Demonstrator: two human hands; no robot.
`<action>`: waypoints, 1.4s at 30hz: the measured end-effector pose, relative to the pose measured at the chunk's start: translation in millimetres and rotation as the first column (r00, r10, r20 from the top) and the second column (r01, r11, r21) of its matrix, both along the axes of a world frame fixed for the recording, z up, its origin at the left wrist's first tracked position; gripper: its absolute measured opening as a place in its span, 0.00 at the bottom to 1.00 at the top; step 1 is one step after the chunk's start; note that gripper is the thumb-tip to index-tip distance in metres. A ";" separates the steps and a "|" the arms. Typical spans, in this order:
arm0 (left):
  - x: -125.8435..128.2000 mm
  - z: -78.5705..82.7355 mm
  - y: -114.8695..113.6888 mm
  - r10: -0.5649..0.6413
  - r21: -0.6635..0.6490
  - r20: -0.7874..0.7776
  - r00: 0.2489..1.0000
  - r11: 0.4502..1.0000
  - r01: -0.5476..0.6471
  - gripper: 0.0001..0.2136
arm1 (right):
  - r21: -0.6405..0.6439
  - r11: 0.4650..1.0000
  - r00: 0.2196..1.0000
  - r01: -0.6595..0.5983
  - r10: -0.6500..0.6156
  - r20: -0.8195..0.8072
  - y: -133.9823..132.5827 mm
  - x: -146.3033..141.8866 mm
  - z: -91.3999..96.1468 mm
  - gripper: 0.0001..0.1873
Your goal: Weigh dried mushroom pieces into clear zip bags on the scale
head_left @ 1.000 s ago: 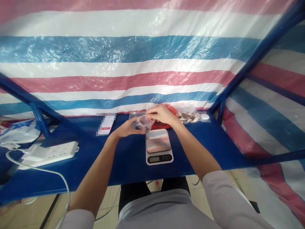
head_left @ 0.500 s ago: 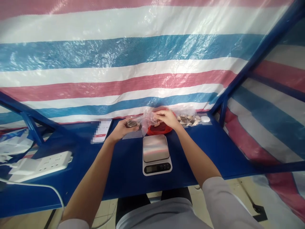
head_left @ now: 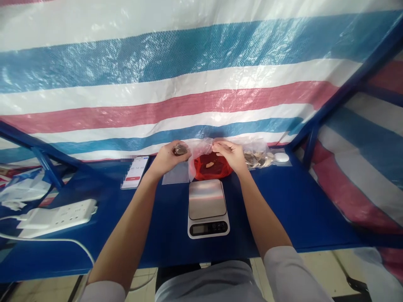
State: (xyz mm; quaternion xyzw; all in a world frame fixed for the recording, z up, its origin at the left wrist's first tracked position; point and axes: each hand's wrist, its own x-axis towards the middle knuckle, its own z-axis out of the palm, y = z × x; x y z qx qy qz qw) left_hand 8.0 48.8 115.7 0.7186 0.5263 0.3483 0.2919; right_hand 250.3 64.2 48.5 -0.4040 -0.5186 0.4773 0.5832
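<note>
Head view: the left hand (head_left: 166, 160) pinches a dark brown lump (head_left: 180, 149) between thumb and fingertips, palm turned inward, and holds it above the far edge of the blue desk (head_left: 283, 220). The right hand (head_left: 228, 154) has its fingers closed together and curled at the upper edge of a clear plastic bag (head_left: 200, 150). The hand hides the contact, so it cannot be determined whether the fingers pinch the film. The bag stands between the hands, which places the lump within short reach of it. Behind the bag, a red bowl (head_left: 217, 172) shows a pale piece (head_left: 209, 165) through the film. A flat clear bag (head_left: 174, 175) lies on the desk below the left hand. A kitchen scale (head_left: 207, 200) sits near mid-desk with its display toward the person, evidently so that the readout can be seen from the working position. A filled bag of brown pieces (head_left: 256, 158) and a white disc (head_left: 281, 157) lie toward the right end of the far edge. A phone (head_left: 134, 172) lies to the left of the hands, its screen lit. A power strip (head_left: 56, 218) sits at the left end, apparently kept apart from the work area.
</note>
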 end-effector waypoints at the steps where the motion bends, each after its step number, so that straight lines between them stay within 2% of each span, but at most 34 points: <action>1: 0.8 0.3 1.9 -0.019 -0.003 -0.015 1.000 1.000 0.019 0.19 | -0.020 1.000 1.000 0.005 -0.005 -0.018 0.8 -1.4 -0.6 0.22; 8: 3.9 14.4 14.4 -0.128 -0.047 -0.199 0.972 0.992 0.121 0.17 | -0.141 0.990 1.000 -0.008 0.004 -0.029 6.1 -2.1 -3.9 0.26; 13: 13.3 32.1 24.9 -0.197 -0.079 -0.322 0.926 0.980 0.181 0.18 | -0.243 0.968 0.998 -0.062 0.059 -0.016 8.3 1.0 -4.4 0.23; 17: 22.0 41.7 32.2 -0.239 -0.131 -0.372 0.897 0.970 0.204 0.19 | -0.277 0.958 0.997 -0.073 0.073 -0.010 8.3 2.1 -4.7 0.21; 24: 31.7 50.2 41.5 -0.294 -0.179 -0.422 0.858 0.954 0.239 0.19 | -0.361 0.929 0.987 -0.075 0.017 -0.160 12.2 4.9 -9.9 0.15; 29: 36.5 49.1 48.4 -0.306 -0.190 -0.456 0.835 0.951 0.245 0.19 | -0.398 0.913 0.986 -0.086 0.022 -0.162 13.8 6.2 -16.0 0.11; 34: 39.0 39.7 50.3 -0.301 -0.206 -0.520 0.799 0.952 0.225 0.20 | -0.405 0.912 0.996 -0.068 0.035 -0.088 14.9 0.9 -24.7 0.09; 38: 36.4 33.5 49.7 -0.279 -0.164 -0.546 0.790 0.960 0.227 0.21 | -0.394 0.916 0.997 -0.079 0.068 -0.040 17.1 -4.1 -34.5 0.09; 42: 29.4 29.7 50.1 -0.309 -0.122 -0.497 0.811 0.950 0.287 0.13 | -0.360 0.930 0.996 -0.078 0.086 0.005 18.0 -7.8 -42.3 0.08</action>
